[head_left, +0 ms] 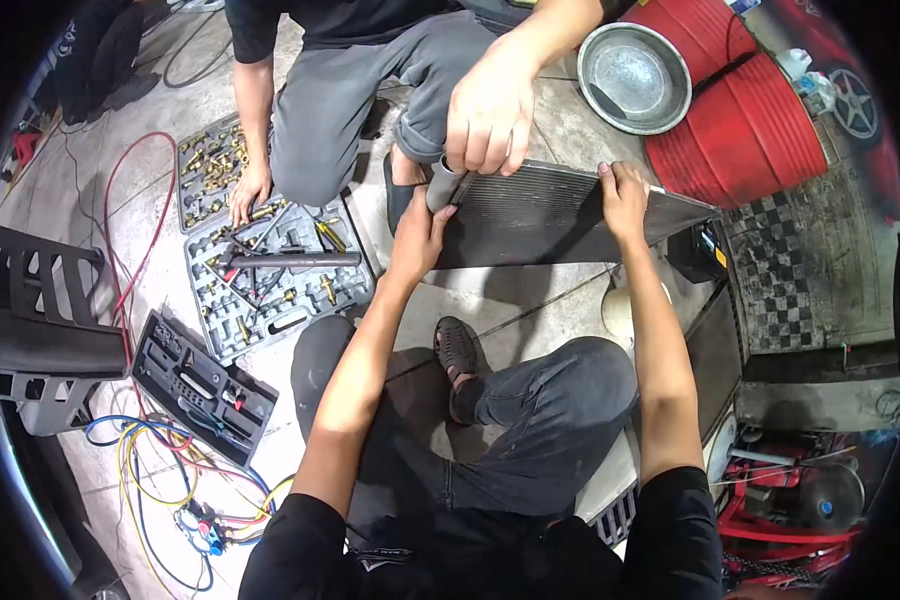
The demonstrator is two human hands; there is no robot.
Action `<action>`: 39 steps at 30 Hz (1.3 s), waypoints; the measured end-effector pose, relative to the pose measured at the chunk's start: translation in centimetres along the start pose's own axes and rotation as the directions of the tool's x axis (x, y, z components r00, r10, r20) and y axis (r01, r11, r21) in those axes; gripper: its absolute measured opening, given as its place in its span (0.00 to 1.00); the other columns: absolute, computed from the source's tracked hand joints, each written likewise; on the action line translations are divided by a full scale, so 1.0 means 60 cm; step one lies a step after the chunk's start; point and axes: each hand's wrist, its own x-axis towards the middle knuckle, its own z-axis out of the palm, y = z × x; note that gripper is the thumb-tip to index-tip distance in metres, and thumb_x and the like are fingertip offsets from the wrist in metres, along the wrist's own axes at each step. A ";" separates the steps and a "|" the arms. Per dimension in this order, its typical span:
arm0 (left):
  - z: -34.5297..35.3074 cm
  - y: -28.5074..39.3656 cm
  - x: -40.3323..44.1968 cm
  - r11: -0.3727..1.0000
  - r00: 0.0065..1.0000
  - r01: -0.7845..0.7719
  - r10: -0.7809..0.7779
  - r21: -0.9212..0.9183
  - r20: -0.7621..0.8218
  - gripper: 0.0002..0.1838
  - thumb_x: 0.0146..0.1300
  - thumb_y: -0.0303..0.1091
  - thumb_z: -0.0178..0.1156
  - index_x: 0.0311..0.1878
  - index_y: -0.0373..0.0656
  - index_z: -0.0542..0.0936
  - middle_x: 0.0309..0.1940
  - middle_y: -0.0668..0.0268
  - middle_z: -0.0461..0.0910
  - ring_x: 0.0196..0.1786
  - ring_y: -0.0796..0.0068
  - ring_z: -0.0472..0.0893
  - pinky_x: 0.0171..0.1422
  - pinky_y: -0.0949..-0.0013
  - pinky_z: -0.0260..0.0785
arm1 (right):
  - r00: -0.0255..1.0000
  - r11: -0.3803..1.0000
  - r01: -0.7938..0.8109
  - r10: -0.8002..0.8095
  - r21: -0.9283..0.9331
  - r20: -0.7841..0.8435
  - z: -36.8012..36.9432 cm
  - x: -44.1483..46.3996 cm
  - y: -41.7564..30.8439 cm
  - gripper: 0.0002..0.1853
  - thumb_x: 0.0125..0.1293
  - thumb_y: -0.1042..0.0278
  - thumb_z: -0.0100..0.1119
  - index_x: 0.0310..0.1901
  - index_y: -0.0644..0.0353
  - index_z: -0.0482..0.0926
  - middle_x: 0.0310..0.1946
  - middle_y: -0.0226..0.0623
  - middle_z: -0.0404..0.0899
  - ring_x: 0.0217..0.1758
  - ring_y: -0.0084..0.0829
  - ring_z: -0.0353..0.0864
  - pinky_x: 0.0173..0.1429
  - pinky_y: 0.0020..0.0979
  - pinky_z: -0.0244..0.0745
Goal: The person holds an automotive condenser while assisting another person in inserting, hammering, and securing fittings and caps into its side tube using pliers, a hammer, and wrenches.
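Note:
A dark finned radiator (530,225), like a car's cooling core, stands on edge in front of me. My right hand (625,205) grips its upper edge near the right end, thumb on top. My left hand (420,235) is closed around its left end, at a grey cylindrical piece (444,187); whether that piece is part of the radiator I cannot tell. A co-worker's hand (490,120) holds the top of the same grey piece from above. The co-worker's other hand (250,192) reaches down to an open case of brass fittings (210,160).
A hammer-like tool (295,259) lies across the case. Left are a black tool tray (205,390), coloured hoses with a gauge set (202,528) and a black plastic part (50,310). Red drums (740,130) and a metal basin (634,78) stand at upper right.

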 end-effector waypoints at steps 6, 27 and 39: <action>0.006 -0.017 -0.003 0.999 1.000 -0.013 0.014 0.046 -0.020 0.19 0.72 0.38 0.59 0.55 0.33 0.68 0.42 0.38 0.78 0.50 0.32 0.76 0.51 0.45 0.68 | 0.999 1.000 0.027 -0.026 0.013 -0.039 0.003 -0.005 0.005 0.20 0.74 0.53 0.52 0.33 0.63 0.77 0.34 0.45 0.77 0.43 0.48 0.76 0.56 0.45 0.64; -0.010 -0.005 0.003 0.997 0.998 -0.060 0.061 0.058 -0.016 0.21 0.69 0.41 0.61 0.54 0.35 0.69 0.44 0.41 0.78 0.51 0.37 0.77 0.52 0.45 0.67 | 0.999 0.998 0.044 -0.045 0.046 0.007 0.015 0.010 0.029 0.20 0.77 0.59 0.48 0.33 0.69 0.75 0.35 0.54 0.74 0.42 0.56 0.73 0.48 0.47 0.64; -0.246 0.271 -0.276 0.560 0.380 0.228 0.702 -0.797 0.602 0.30 0.64 0.40 0.65 0.67 0.40 0.71 0.68 0.41 0.62 0.72 0.35 0.60 0.75 0.35 0.50 | 0.995 0.994 0.095 -0.092 0.061 -0.045 0.025 0.013 0.034 0.20 0.77 0.57 0.48 0.33 0.67 0.74 0.30 0.52 0.73 0.38 0.54 0.73 0.44 0.47 0.62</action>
